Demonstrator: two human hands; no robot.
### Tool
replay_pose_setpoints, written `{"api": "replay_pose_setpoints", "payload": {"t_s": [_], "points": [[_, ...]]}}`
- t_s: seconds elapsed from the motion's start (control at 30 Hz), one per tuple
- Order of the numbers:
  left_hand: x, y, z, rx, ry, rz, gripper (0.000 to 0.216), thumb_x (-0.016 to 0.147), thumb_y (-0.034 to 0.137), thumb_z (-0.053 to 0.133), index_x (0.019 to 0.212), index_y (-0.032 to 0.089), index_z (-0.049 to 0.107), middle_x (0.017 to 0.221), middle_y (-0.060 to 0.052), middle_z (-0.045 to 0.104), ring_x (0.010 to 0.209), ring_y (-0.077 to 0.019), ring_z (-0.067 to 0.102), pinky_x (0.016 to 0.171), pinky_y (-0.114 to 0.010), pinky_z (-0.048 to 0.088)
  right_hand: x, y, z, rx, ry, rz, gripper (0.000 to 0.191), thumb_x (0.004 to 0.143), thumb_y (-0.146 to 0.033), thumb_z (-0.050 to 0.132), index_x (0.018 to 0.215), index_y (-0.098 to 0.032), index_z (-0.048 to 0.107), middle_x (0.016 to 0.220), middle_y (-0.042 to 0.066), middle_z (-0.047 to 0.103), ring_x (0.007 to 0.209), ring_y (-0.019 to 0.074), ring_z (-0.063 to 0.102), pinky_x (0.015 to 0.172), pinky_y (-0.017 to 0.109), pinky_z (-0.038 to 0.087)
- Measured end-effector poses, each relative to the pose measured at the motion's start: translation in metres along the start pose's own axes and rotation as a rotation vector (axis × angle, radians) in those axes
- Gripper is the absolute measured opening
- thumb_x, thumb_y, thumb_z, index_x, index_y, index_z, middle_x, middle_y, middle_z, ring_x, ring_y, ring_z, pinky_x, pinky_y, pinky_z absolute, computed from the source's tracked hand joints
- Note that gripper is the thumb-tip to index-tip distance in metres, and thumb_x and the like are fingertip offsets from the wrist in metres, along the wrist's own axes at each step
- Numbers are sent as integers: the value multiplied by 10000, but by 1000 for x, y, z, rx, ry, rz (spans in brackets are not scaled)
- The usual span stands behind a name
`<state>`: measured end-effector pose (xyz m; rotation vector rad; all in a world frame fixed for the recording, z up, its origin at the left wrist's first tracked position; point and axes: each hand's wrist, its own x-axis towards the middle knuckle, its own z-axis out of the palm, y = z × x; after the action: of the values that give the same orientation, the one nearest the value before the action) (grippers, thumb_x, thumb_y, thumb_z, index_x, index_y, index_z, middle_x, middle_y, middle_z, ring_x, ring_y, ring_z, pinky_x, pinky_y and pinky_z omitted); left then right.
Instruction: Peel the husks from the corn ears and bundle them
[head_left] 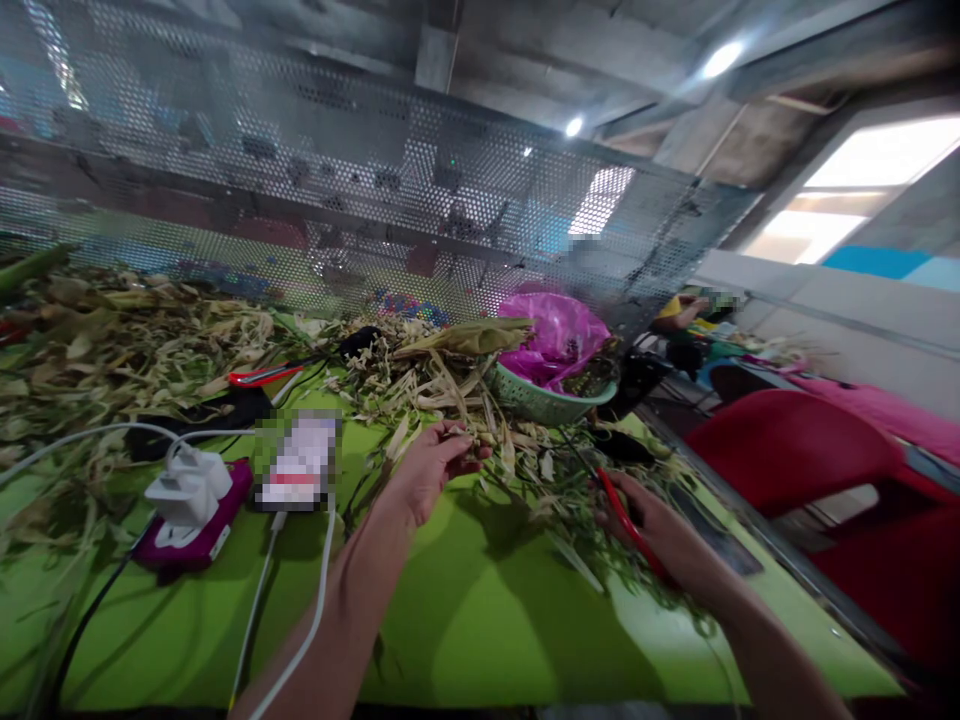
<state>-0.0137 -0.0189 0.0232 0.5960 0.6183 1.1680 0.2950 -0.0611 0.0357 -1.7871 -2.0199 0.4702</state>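
Note:
My left hand [436,465] is closed in a pinch at the near edge of a heap of dry leaves [450,385]. A bit of dried plant stalk shows at its fingertips, partly hidden by the fingers. My right hand [649,520] is wrapped round red-handled scissors [626,525], whose dark, thin blades point up and left toward the heap. Green and dry leaf trimmings [555,510] lie between the two hands. Just beyond them stands a pale green basket [544,400] with a bright purple plastic bag [555,335] and plant bits inside.
On the left of the green table [442,620] lie a phone [300,465], a purple power strip [191,540] with white plugs [187,490], cables and another red-handled tool [262,376]. A perforated metal screen [360,180] stands behind. Red chairs [795,450] are at right; a person sits farther back.

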Motion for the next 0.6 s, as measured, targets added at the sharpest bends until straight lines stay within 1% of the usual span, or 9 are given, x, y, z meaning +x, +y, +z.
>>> {"api": "replay_pose_setpoints", "payload": {"t_s": [0.07, 0.13, 0.23, 0.33, 0.43, 0.5, 0.6], "points": [[1, -1, 0, -16, -2, 7, 208, 743, 141, 672, 860, 180, 504, 821, -31, 663, 769, -155, 689, 718, -274, 542, -3, -17, 6, 67, -46, -43, 522, 780, -484, 630, 1214, -204, 554, 915, 58, 675, 892, 261, 627, 779, 332, 512], [1, -1, 0, -34, 0, 17, 234, 714, 146, 701, 838, 182, 506, 798, -22, 661, 757, -150, 682, 717, -271, 544, -5, -34, 12, 139, -100, -80, 493, 787, -493, 625, 1191, -217, 569, 899, 52, 660, 855, 246, 618, 760, 321, 512], [1, -1, 1, -26, 2, 22, 271, 667, 153, 754, 821, 188, 534, 810, -24, 677, 739, -135, 660, 683, -252, 542, -6, -53, 19, 239, -181, -111, 507, 785, -513, 627, 1188, -210, 572, 855, 42, 637, 795, 217, 601, 729, 295, 507], [0, 0, 2, 17, 19, 30, 297, 632, 164, 797, 794, 180, 550, 798, -32, 687, 685, -113, 633, 633, -221, 524, -6, -64, 24, 300, -236, -123, 534, 789, -517, 624, 1207, -192, 559, 794, 28, 607, 733, 191, 570, 685, 278, 492], [0, 0, 3, -8, 62, 36, 266, 644, 156, 780, 771, 169, 548, 756, -28, 674, 670, -110, 627, 627, -217, 521, -6, -70, 28, 342, -271, -127, 542, 792, -502, 628, 1226, -190, 539, 809, 19, 590, 707, 171, 542, 662, 268, 474], [1, -1, 3, -54, 97, 41, 227, 674, 159, 752, 763, 167, 544, 761, -28, 663, 702, -118, 630, 637, -227, 530, -4, -73, 32, 367, -253, -101, 546, 782, -493, 645, 1228, -199, 534, 825, 14, 584, 712, 169, 534, 661, 265, 465], [2, -3, 4, -97, 129, 61, 190, 717, 172, 721, 757, 170, 535, 754, -15, 635, 714, -115, 619, 653, -241, 539, 1, -79, 42, 438, -139, -29, 540, 748, -499, 680, 1187, -210, 558, 812, 6, 577, 728, 178, 535, 665, 264, 456]]}}
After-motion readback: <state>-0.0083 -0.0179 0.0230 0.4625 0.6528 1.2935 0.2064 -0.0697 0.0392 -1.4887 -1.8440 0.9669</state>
